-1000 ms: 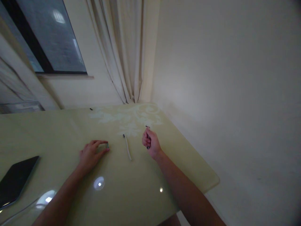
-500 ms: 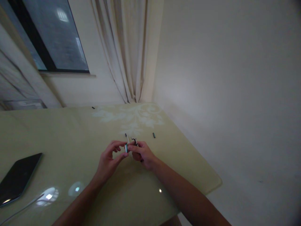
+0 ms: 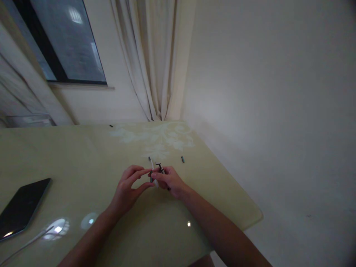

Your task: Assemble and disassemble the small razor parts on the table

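Between the thumb and fingertips of my left hand (image 3: pixel 130 185) is a small dark strip-like piece (image 3: pixel 151 176), held upright. My right hand (image 3: pixel 168 180) grips a small black-and-silver tool (image 3: pixel 160 168), whose head sticks up past the fingers. The right fingertips touch or nearly touch the dark piece. A thin white item with a dark tip (image 3: pixel 151 161) shows just beyond the hands; its lower part is hidden. To the right on the table lies another small dark piece (image 3: pixel 183 159).
The pale table (image 3: pixel 228 196) has a dark tablet (image 3: pixel 23 205) and a white cable (image 3: pixel 29 243) at left. A tiny dark piece (image 3: pixel 111 126) lies near the back edge. Behind are curtains (image 3: pixel 155 74), a window and a wall at right.
The dark piece in my left hand has turned slightly and shifted a little right, so its bright face no longer shows. My right hand has hardly moved.
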Action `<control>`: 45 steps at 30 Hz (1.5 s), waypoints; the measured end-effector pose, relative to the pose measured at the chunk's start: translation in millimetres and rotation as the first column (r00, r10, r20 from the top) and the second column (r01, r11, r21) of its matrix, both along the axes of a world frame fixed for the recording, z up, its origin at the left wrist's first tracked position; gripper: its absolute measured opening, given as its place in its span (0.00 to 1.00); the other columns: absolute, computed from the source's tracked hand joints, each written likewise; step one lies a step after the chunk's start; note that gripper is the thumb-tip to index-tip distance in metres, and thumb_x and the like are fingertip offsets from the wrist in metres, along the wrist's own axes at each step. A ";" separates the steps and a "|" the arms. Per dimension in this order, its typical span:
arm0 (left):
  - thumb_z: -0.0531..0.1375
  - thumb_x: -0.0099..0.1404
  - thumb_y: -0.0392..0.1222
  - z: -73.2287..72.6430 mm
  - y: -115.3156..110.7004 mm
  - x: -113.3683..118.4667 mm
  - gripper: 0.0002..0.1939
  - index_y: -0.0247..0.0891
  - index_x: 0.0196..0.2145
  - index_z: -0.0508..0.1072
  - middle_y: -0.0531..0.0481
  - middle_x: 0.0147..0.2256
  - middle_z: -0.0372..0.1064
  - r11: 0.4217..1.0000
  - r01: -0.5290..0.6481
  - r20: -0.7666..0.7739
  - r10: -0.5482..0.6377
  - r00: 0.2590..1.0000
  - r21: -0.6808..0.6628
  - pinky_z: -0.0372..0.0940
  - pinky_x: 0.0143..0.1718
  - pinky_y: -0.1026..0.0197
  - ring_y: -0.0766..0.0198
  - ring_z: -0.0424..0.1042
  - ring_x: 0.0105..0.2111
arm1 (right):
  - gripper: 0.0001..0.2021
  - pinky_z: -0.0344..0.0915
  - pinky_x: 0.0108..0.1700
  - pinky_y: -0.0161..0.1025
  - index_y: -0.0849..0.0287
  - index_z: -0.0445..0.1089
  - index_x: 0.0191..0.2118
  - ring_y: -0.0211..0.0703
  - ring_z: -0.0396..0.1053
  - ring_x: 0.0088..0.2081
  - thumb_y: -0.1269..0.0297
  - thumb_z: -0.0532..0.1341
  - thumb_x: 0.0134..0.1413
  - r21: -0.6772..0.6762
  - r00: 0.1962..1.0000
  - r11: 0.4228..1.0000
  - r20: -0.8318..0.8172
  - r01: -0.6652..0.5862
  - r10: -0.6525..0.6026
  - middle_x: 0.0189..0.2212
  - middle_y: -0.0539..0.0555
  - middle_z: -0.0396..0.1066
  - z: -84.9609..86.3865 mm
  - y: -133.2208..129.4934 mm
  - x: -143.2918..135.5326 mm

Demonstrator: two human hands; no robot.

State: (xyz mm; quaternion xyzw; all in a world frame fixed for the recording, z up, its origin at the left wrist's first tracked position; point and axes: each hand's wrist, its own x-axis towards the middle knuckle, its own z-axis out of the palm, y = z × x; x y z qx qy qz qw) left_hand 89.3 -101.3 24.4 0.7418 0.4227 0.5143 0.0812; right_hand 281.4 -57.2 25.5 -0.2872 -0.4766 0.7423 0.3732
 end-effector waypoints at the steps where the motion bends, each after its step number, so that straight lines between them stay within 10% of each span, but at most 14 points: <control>1: 0.70 0.63 0.48 -0.1 0.3 -1.1 0.19 0.48 0.52 0.79 0.48 0.43 0.72 1.000 -0.003 -0.016 0.003 1.000 0.013 0.71 0.40 0.59 0.60 0.72 0.40 | 0.19 0.37 0.20 0.35 0.63 0.78 0.36 0.28 0.46 0.17 0.52 0.75 0.45 0.005 1.000 1.000 0.009 -0.003 0.003 0.17 0.41 0.59 -0.4 0.3 0.3; 10: 0.71 0.62 0.47 2.6 1.2 -1.3 0.19 0.48 0.51 0.80 0.48 0.43 0.73 0.996 0.039 0.026 -0.037 0.999 -0.086 0.71 0.39 0.60 0.61 0.71 0.37 | 0.20 0.39 0.21 0.34 0.63 0.77 0.35 0.28 0.46 0.18 0.50 0.74 0.48 0.099 0.998 0.995 0.056 0.021 -0.026 0.20 0.44 0.65 0.4 0.1 -0.9; 16: 0.68 0.64 0.48 3.2 2.7 -0.8 0.16 0.45 0.49 0.80 0.51 0.38 0.73 0.946 0.103 0.282 -0.012 0.959 -0.308 0.67 0.37 0.62 0.65 0.69 0.32 | 0.30 0.42 0.22 0.35 0.64 0.80 0.38 0.29 0.48 0.18 0.39 0.54 0.67 0.303 0.996 0.953 0.074 0.016 -0.040 0.21 0.47 0.64 7.6 -2.5 3.0; 23: 0.70 0.60 0.50 4.5 0.3 5.4 0.18 0.44 0.47 0.81 0.50 0.39 0.76 0.853 0.292 0.563 0.001 0.827 -0.431 0.71 0.42 0.60 0.62 0.74 0.37 | 0.28 0.45 0.23 0.35 0.65 0.80 0.37 0.31 0.47 0.19 0.40 0.58 0.65 0.386 0.995 0.921 0.096 -0.058 0.022 0.16 0.43 0.53 8.6 -6.8 5.5; 45: 0.73 0.57 0.49 5.2 -0.7 4.0 0.19 0.41 0.45 0.82 0.48 0.40 0.75 0.851 0.274 0.536 0.011 0.844 -0.449 0.68 0.39 0.61 0.62 0.72 0.36 | 0.28 0.45 0.25 0.35 0.62 0.75 0.32 0.33 0.48 0.22 0.38 0.60 0.62 0.395 0.982 0.914 0.190 -0.096 0.021 0.18 0.43 0.52 6.0 -5.6 7.9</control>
